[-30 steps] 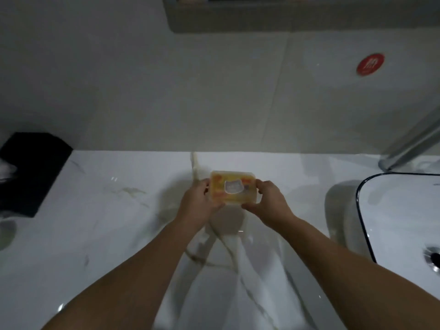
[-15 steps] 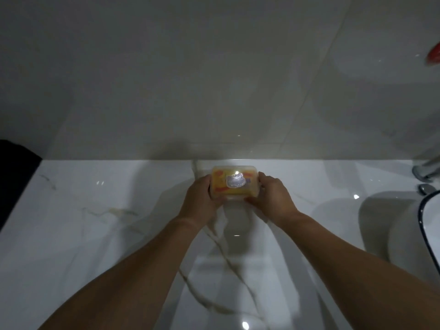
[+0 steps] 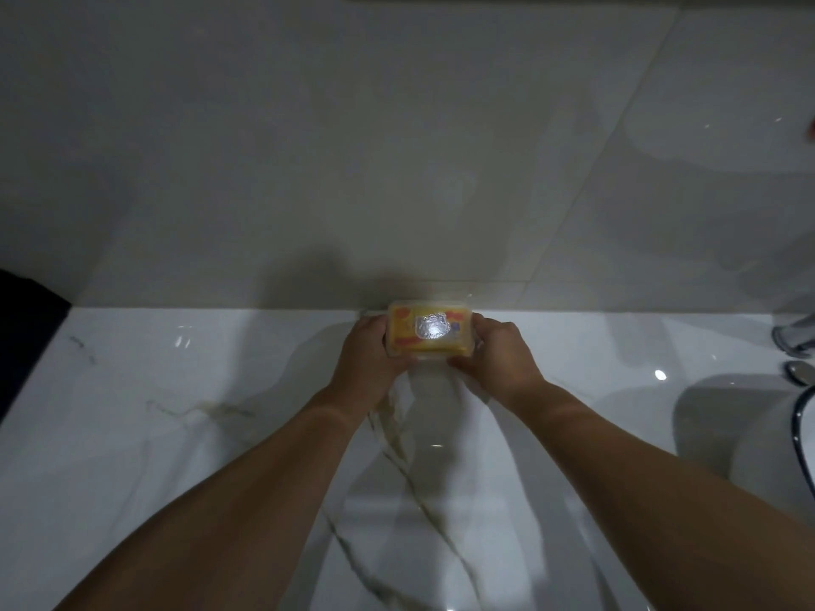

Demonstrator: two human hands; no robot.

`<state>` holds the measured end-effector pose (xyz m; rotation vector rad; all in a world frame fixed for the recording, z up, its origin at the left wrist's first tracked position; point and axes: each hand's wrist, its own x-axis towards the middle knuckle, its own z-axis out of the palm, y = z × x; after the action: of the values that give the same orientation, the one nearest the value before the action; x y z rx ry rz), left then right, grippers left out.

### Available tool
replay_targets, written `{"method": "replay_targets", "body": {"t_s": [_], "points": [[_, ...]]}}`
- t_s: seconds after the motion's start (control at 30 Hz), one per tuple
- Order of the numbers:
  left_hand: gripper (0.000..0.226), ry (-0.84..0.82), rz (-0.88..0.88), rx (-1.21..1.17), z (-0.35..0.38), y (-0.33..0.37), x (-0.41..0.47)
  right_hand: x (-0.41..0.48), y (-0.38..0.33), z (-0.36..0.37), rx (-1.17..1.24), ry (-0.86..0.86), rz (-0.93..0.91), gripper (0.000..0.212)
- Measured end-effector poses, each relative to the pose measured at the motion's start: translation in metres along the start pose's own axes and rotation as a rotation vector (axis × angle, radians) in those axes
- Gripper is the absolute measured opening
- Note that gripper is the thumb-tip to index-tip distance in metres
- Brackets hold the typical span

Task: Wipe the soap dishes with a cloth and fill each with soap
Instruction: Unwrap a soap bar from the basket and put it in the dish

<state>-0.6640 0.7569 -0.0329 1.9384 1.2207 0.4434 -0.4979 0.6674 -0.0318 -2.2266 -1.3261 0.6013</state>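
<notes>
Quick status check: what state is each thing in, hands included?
Soap dish: yellow wrapped soap inside; held close to the wall. Cannot tell if it is resting on the counter.
Left hand: grips the dish's left end.
Right hand: grips the dish's right end.
Faucet: mostly out of frame, no running water visible.
</notes>
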Motion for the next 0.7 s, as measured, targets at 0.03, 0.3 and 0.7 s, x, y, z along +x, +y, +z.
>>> {"method": "replay_targets", "body": {"t_s": [0.03, 0.3, 0.7], "points": [[0.037, -0.002, 0.006, 0.016, -0.002, 0.002, 0.000, 0.000, 0.000, 0.000, -0.013, -0.007, 0.000, 0.047], [0.059, -0.065, 0.005, 0.177, -0.026, 0.026, -0.019, -0.016, -0.008, -0.030, -0.158, -0.081, 0.034, 0.073], [0.050, -0.158, 0.268, 0.357, -0.107, 0.175, -0.108, -0.145, -0.070, -0.205, -0.076, 0.075, 0.122, 0.066]]}}
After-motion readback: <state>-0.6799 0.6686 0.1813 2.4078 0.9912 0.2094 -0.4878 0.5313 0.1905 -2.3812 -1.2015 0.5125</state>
